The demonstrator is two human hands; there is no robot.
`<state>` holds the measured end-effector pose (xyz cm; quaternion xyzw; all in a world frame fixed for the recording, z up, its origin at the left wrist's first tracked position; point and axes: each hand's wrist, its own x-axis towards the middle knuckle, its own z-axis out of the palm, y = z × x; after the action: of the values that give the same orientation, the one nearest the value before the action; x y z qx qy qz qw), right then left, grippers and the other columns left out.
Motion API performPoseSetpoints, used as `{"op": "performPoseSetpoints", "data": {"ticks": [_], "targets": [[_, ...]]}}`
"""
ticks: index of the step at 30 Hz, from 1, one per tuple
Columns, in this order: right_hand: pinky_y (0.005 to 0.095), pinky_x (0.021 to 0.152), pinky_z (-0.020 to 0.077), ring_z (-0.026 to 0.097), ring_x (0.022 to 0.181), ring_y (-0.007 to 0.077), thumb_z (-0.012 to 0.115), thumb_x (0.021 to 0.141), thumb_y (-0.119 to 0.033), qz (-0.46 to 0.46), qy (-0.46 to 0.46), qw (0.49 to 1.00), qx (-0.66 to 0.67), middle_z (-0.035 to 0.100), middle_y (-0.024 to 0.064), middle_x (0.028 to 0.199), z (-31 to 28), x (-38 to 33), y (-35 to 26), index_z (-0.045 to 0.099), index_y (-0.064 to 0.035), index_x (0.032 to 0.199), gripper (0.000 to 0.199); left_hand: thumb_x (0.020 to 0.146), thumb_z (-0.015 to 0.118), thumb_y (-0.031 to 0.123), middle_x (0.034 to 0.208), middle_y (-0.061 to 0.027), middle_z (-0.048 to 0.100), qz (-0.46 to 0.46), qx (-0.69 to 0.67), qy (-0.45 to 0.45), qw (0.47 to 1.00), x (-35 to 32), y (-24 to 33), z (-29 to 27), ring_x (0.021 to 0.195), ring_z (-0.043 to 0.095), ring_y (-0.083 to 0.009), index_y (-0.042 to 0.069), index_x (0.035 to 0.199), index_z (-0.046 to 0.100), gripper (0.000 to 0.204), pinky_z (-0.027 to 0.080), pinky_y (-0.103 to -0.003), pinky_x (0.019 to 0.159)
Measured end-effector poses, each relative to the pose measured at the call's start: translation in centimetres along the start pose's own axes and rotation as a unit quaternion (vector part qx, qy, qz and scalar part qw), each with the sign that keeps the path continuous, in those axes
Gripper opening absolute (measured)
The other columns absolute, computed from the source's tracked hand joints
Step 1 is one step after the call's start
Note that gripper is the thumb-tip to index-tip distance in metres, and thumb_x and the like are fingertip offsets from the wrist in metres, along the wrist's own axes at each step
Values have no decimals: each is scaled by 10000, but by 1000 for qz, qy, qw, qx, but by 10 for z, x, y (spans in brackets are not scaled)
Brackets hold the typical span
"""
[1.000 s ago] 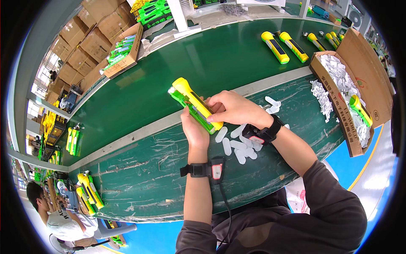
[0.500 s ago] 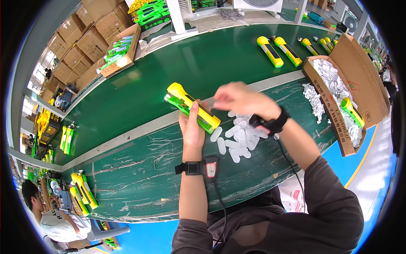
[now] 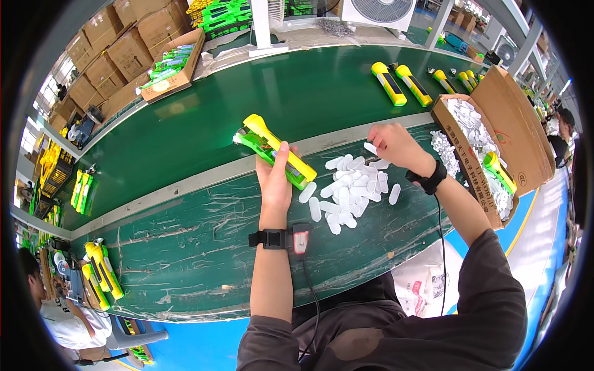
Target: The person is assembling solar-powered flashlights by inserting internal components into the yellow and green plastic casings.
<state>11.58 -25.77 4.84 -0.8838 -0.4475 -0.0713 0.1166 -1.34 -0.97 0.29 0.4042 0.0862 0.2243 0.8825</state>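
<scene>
My left hand [image 3: 275,176] is closed around a flashlight [image 3: 270,137] with a yellow shell half and a green shell half. The halves stand apart at the head end, and inner parts show in the gap. To the right, my right hand [image 3: 401,147] is closed, its fingertips on a white oval piece [image 3: 370,148]. Just below it, a loose pile of white oval pieces [image 3: 352,191] lies on the green worktop [image 3: 204,247]. Both wrists wear black straps with small cabled devices.
At the right a cardboard box [image 3: 464,148] holds white pieces, with a yellow-green flashlight [image 3: 500,173] on top. More flashlights [image 3: 388,84] lie on the far green belt [image 3: 309,86]. Another flashlight group [image 3: 102,272] sits at the left, near a seated person [image 3: 71,321].
My right hand has moved right, away from the flashlight, and a white oval piece now shows at its fingertips. The flashlight stays in my left hand. The whole view has shifted slightly.
</scene>
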Motion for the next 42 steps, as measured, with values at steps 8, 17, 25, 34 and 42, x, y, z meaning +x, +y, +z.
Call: {"op": "performPoseSetpoints", "data": {"ticks": [8,17,25,34,42], "targets": [[224,683,495,615,780,98,638,791,15,109,-41,833,541,639,47,881,-39,34,-67,605,8,985,198,879,656,167,934,-39,543,6,29,-4,1000,-3,-5,3,873,583,-162,58,1080,462,300,505,-331,733],[317,766,486,562,1004,220,740,728,-138,17,80,923,375,512,153,1161,-15,83,-141,681,-18,777,142,830,705,124,1132,-72,491,61,60,-18,996,0,-16,0,1017,521,-153,35,1236,353,545,460,-297,850],[418,862,406,498,1050,322,746,666,-139,35,176,961,211,552,143,1133,24,96,-172,697,-31,677,119,841,667,132,1226,-63,472,102,111,-13,989,3,-18,-7,1111,509,-163,62,1281,316,568,454,-318,918],[408,861,379,457,1078,323,710,695,-86,-31,284,953,101,528,134,1176,38,91,-186,651,-30,707,82,871,631,142,1173,-73,483,114,90,-20,989,6,-21,-7,1073,504,-163,57,1260,305,514,446,-312,895],[366,807,507,575,1059,311,650,811,-71,32,194,912,361,530,184,1174,5,63,-164,593,-22,1090,289,908,589,129,1118,-68,496,111,37,-32,993,3,-13,-4,989,525,-149,49,1218,361,393,469,-304,833]]}}
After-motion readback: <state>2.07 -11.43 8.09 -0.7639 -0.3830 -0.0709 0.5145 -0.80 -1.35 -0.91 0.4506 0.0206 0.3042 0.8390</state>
